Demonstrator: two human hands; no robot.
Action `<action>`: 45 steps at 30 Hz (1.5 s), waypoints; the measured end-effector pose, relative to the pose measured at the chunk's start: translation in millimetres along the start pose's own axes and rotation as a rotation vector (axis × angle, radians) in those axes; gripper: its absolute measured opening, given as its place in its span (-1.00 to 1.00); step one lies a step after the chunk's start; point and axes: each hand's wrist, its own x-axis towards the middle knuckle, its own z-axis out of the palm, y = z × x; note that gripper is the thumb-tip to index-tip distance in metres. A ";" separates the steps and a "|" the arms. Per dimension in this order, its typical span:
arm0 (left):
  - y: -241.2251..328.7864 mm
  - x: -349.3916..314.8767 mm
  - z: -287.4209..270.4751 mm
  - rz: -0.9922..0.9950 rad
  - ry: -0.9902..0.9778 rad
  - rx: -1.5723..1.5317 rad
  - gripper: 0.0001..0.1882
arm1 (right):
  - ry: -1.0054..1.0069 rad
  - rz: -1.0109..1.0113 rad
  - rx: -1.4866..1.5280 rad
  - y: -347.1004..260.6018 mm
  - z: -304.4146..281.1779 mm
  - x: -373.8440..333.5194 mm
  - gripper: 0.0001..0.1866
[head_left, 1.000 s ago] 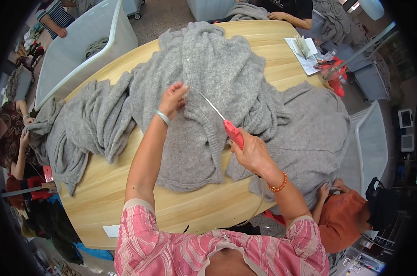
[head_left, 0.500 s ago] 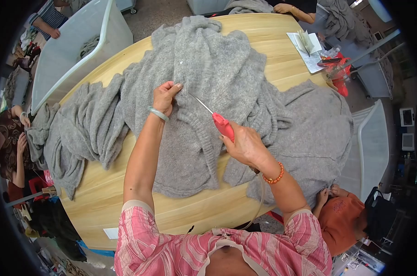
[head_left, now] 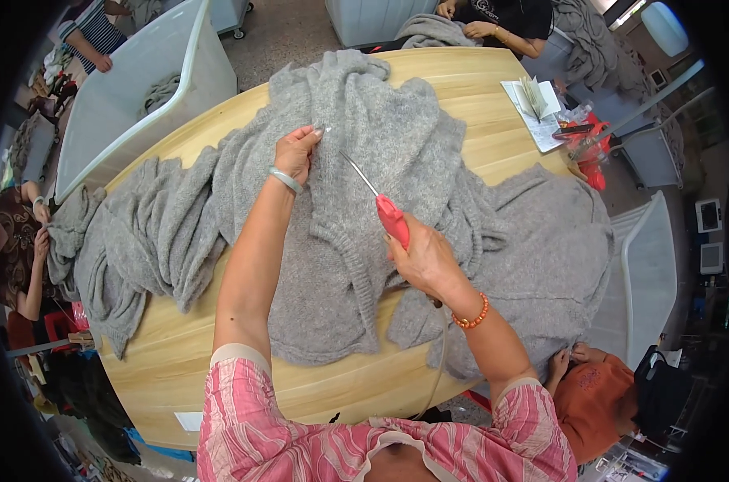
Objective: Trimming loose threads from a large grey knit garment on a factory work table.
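A rumpled grey knit sweater (head_left: 324, 297) lies spread over the wooden table before me. My left hand (head_left: 294, 155) is over its upper part, thumb and finger pinched together beside a small pale speck (head_left: 327, 129); whether they grip yarn, the speck or cloth I cannot make out. My right hand (head_left: 429, 255) is wrapped round the pink-red handle of an air blow gun (head_left: 392, 218). Its thin metal nozzle points up and left at the knit, a short way from my left fingertips. A pale hose (head_left: 441, 369) runs down from the handle.
More grey knitwear lies left (head_left: 155, 225) and right (head_left: 541, 241) on the table (head_left: 477, 80). A notebook (head_left: 533, 112) sits at the far right edge by a red plastic bag (head_left: 593, 153). Large pale bins (head_left: 115, 120) flank the table. Other people handle knitwear around it.
My left hand has moved farther away over the knit, up to the pale speck. The blow gun has shifted slightly farther and right, still in my right hand. The whole view has dipped a little.
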 end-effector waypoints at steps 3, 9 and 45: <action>-7.3 -1.8 -1.0 0.044 0.000 -0.020 -0.91 | 0.060 -0.012 -0.093 -11.0 -6.8 11.5 -0.72; -10.3 -2.8 -12.1 0.102 -0.079 0.015 -0.90 | -0.001 -0.076 -0.081 -7.2 -7.0 19.2 -0.71; -121.4 -329.5 -194.8 0.231 1.038 0.934 -0.33 | -0.074 0.280 0.198 38.1 0.4 -41.8 -0.65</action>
